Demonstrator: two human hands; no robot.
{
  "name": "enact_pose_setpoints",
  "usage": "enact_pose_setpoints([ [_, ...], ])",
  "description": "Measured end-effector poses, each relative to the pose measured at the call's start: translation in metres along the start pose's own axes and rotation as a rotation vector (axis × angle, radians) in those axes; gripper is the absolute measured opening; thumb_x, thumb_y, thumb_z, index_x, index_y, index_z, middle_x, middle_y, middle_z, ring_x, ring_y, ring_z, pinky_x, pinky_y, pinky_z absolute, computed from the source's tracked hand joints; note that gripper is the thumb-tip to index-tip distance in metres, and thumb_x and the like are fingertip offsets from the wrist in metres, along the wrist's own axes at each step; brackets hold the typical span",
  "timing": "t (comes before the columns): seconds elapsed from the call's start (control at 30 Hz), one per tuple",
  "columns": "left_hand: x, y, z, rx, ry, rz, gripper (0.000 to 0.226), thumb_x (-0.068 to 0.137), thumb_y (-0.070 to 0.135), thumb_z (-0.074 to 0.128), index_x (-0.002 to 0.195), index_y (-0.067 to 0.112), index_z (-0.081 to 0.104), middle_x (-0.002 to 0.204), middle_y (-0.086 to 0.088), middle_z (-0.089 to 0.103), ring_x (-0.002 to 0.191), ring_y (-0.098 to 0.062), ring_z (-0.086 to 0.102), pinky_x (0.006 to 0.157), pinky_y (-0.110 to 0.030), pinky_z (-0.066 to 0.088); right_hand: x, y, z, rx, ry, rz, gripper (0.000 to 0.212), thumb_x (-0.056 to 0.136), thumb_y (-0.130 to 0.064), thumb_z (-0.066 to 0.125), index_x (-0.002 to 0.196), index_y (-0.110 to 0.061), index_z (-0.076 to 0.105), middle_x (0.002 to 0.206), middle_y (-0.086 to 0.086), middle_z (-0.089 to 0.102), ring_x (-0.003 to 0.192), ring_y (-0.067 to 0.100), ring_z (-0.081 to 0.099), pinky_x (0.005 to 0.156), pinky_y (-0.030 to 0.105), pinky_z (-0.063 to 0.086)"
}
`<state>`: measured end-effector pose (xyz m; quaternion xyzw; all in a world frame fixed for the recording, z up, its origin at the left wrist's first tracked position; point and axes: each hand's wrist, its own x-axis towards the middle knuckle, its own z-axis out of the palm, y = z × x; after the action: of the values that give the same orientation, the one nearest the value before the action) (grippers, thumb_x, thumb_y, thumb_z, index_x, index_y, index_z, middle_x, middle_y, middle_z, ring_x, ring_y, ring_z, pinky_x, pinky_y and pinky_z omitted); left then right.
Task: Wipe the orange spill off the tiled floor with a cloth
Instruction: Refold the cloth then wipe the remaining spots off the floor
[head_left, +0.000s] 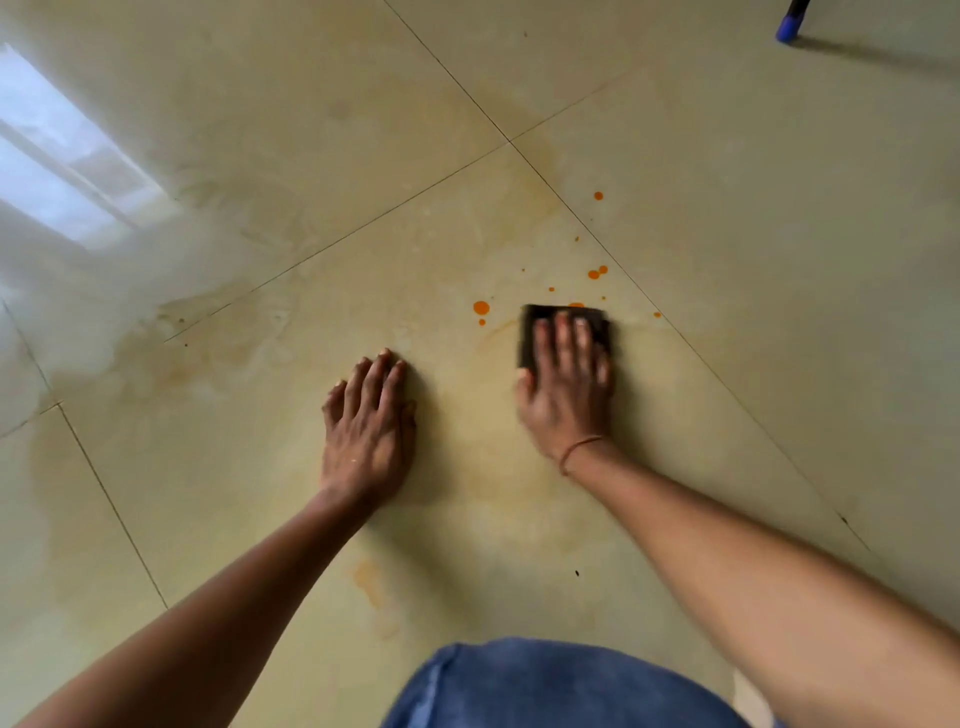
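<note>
Orange drops (481, 307) dot the glossy beige tiled floor (727, 208), with more orange drops (597, 272) further right and one (598, 196) higher up. Pale orange smears spread across the tile around them. A dark folded cloth (535, 325) lies flat on the floor just right of the biggest drop. My right hand (569, 384) presses down on it, fingers spread over its top; the hand and cloth are blurred. My left hand (370, 426) rests flat on the floor to the left, palm down, holding nothing.
A blue-tipped black leg (789, 23) stands at the top right. Window light reflects off the floor at the left (62, 171). A faint orange stain (370, 584) lies near my blue-clad knee (545, 686).
</note>
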<state>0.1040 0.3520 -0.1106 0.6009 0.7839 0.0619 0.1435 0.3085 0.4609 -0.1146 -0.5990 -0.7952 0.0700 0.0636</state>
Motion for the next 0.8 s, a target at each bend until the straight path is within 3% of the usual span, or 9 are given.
enact_pose_setpoints([
  [0.1, 0.003, 0.000, 0.001, -0.024, 0.003, -0.008, 0.058, 0.096, 0.039, 0.021, 0.148, 0.014, 0.031, 0.157, -0.009, 0.025, 0.146, -0.028, 0.016, 0.115, -0.043, 0.011, -0.081, -0.031, 0.006, 0.019, -0.123, -0.308, 0.068, 0.086, -0.042, 0.044, 0.149, -0.017, 0.036, 0.156, 0.011, 0.031, 0.144, 0.028, 0.028, 0.114, 0.047, 0.024],
  [0.2, 0.003, 0.001, -0.002, -0.035, -0.004, -0.013, 0.056, 0.096, 0.039, 0.026, 0.145, 0.013, 0.034, 0.156, -0.009, 0.028, 0.145, -0.029, 0.020, 0.114, -0.045, 0.014, -0.118, 0.011, -0.013, 0.056, -0.203, -0.508, 0.071, 0.082, -0.043, 0.047, 0.149, -0.019, 0.037, 0.157, 0.008, 0.030, 0.144, 0.026, 0.028, 0.110, 0.048, 0.030],
  [0.3, 0.014, -0.003, -0.004, -0.042, 0.039, -0.009, 0.060, 0.095, 0.040, 0.035, 0.147, 0.011, 0.030, 0.156, -0.010, 0.027, 0.144, -0.029, 0.023, 0.112, -0.042, 0.013, -0.023, 0.011, -0.003, 0.022, -0.100, -0.315, 0.067, 0.085, -0.043, 0.042, 0.147, -0.017, 0.040, 0.154, 0.010, 0.036, 0.142, 0.028, 0.031, 0.110, 0.049, 0.031],
  [0.37, 0.035, -0.007, -0.007, -0.039, 0.091, -0.034, 0.066, 0.096, 0.043, 0.034, 0.152, 0.011, 0.020, 0.160, -0.009, 0.018, 0.147, -0.026, 0.015, 0.114, -0.039, 0.008, 0.031, -0.017, 0.001, -0.015, -0.052, -0.108, 0.066, 0.087, -0.045, 0.038, 0.147, -0.017, 0.039, 0.154, 0.010, 0.035, 0.143, 0.029, 0.030, 0.114, 0.049, 0.025],
  [0.4, 0.050, -0.008, -0.010, -0.042, 0.102, -0.055, 0.067, 0.097, 0.045, 0.032, 0.152, 0.011, 0.016, 0.161, -0.008, 0.013, 0.148, -0.025, 0.011, 0.115, -0.039, 0.007, 0.033, -0.027, 0.005, -0.021, -0.043, -0.103, 0.066, 0.087, -0.045, 0.037, 0.147, -0.017, 0.039, 0.155, 0.010, 0.035, 0.143, 0.029, 0.029, 0.115, 0.048, 0.024],
  [0.53, 0.085, -0.014, -0.015, -0.061, 0.049, -0.123, 0.067, 0.098, 0.047, 0.025, 0.153, 0.011, 0.012, 0.162, -0.007, 0.008, 0.149, -0.024, 0.005, 0.118, -0.041, 0.007, -0.052, -0.003, -0.003, -0.005, -0.171, -0.494, 0.069, 0.086, -0.043, 0.044, 0.149, -0.019, 0.035, 0.157, 0.008, 0.031, 0.145, 0.027, 0.026, 0.113, 0.048, 0.027],
  [0.6, 0.085, -0.013, -0.011, -0.034, 0.041, -0.127, 0.068, 0.098, 0.048, 0.021, 0.154, 0.012, 0.009, 0.162, -0.005, 0.007, 0.149, -0.022, 0.002, 0.119, -0.041, 0.006, -0.034, 0.024, -0.005, 0.017, -0.169, -0.526, 0.069, 0.084, -0.043, 0.042, 0.149, -0.019, 0.037, 0.156, 0.009, 0.033, 0.144, 0.027, 0.027, 0.111, 0.048, 0.029],
  [0.73, 0.085, -0.013, -0.009, -0.005, 0.065, -0.128, 0.066, 0.098, 0.046, 0.020, 0.154, 0.012, 0.009, 0.162, -0.003, 0.007, 0.149, -0.021, 0.002, 0.119, -0.038, 0.005, 0.112, -0.014, 0.000, 0.014, -0.079, -0.036, 0.069, 0.087, -0.047, 0.029, 0.148, -0.016, 0.036, 0.156, 0.012, 0.032, 0.144, 0.031, 0.025, 0.115, 0.049, 0.019],
  [0.8, 0.086, -0.014, -0.008, 0.008, 0.069, -0.122, 0.064, 0.099, 0.044, 0.021, 0.153, 0.012, 0.012, 0.162, -0.004, 0.008, 0.149, -0.021, 0.004, 0.118, -0.038, 0.006, 0.115, -0.044, 0.011, 0.023, -0.027, -0.075, 0.068, 0.086, -0.044, 0.031, 0.147, -0.015, 0.038, 0.155, 0.012, 0.033, 0.144, 0.031, 0.028, 0.114, 0.047, 0.019],
])
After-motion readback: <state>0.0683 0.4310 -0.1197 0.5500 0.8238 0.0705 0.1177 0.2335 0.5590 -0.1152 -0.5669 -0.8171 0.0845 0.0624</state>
